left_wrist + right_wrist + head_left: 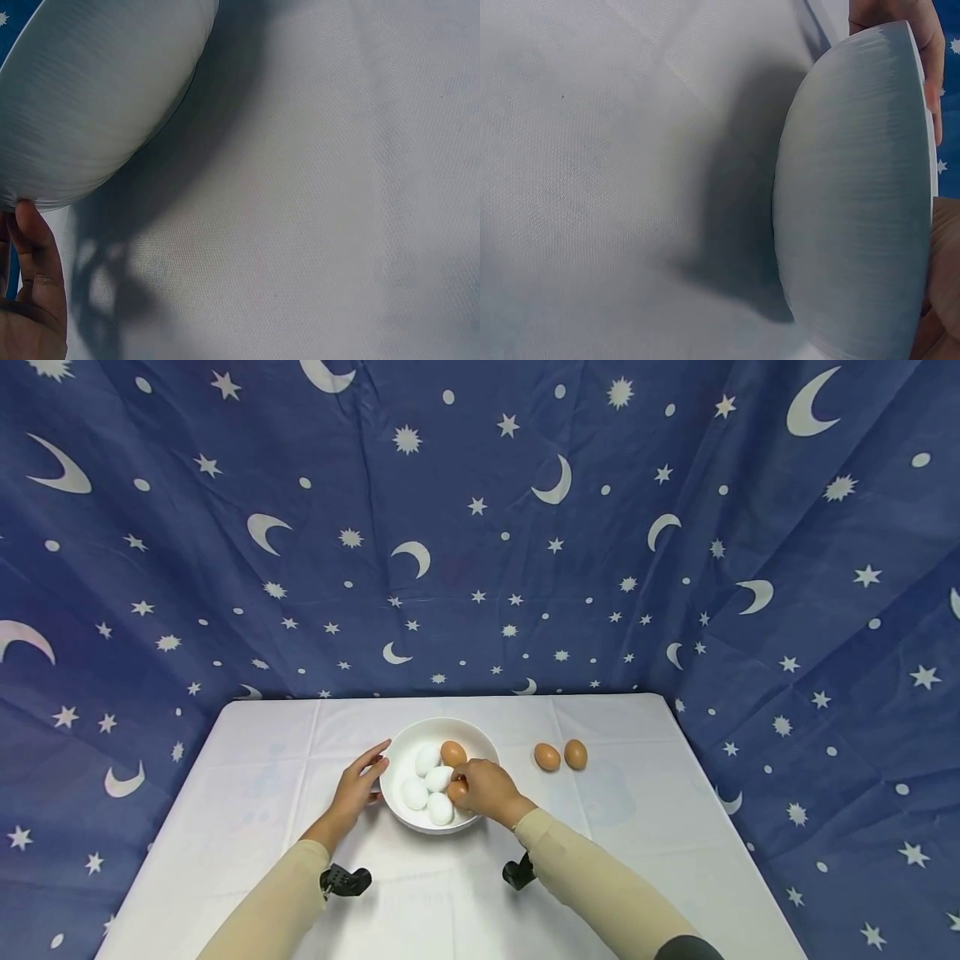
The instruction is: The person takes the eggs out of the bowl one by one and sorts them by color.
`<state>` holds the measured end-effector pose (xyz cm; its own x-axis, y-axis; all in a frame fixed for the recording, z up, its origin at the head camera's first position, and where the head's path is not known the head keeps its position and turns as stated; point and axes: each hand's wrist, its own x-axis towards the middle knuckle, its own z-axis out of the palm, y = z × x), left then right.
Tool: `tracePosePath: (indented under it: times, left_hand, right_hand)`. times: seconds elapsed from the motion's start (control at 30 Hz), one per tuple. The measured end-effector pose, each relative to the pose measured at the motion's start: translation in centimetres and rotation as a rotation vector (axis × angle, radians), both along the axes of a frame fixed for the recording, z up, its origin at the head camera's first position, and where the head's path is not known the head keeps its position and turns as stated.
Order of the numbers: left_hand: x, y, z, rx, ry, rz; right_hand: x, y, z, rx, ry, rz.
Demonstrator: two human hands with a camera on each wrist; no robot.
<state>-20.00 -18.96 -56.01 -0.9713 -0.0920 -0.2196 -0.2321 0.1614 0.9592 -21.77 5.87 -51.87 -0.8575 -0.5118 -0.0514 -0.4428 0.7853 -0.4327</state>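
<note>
A white bowl point(400, 817) sits on the table with several white eggs point(428, 760) inside. A brown egg point(453, 752) lies at the bowl's far side. My right hand point(486, 789) reaches over the right rim and grips another brown egg point(457, 792) with curled fingers, low among the white ones. The fingers of my left hand point(358, 789), loosely bent, rest against the left side of the bowl. In the left wrist view a fingertip of that hand point(39, 262) touches the outer wall of the bowl point(112, 82).
To the right of the bowl, two brown eggs point(547, 757) point(576, 754) lie side by side on the white tablecloth point(637, 860). Behind the table hangs a blue curtain point(465, 568) with moons and stars.
</note>
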Motion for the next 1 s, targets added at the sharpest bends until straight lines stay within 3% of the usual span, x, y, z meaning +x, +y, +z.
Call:
tracePosePath:
  times: [0.4, 0.6, 0.83, 1.0]
  left_hand:
    - [-0.1, 0.1, -0.2, -0.007, 0.004, -0.004]
    - [0.0, 0.1, 0.3, 0.006, -0.003, -0.015]
    - [0.1, 0.0, -0.1, -0.013, 0.007, -0.019]
    - [0.0, -0.1, -0.2, -0.004, 0.007, -0.017]
  right_hand:
    - [-0.3, 0.4, 0.6, -0.070, -0.110, -0.009]
    - [-0.5, 0.8, 0.7, -0.177, -0.176, 0.000]
    - [-0.5, 1.2, 1.8, -0.267, -0.283, -0.045]
    - [-0.6, 1.5, 1.6, -0.295, -0.311, -0.073]
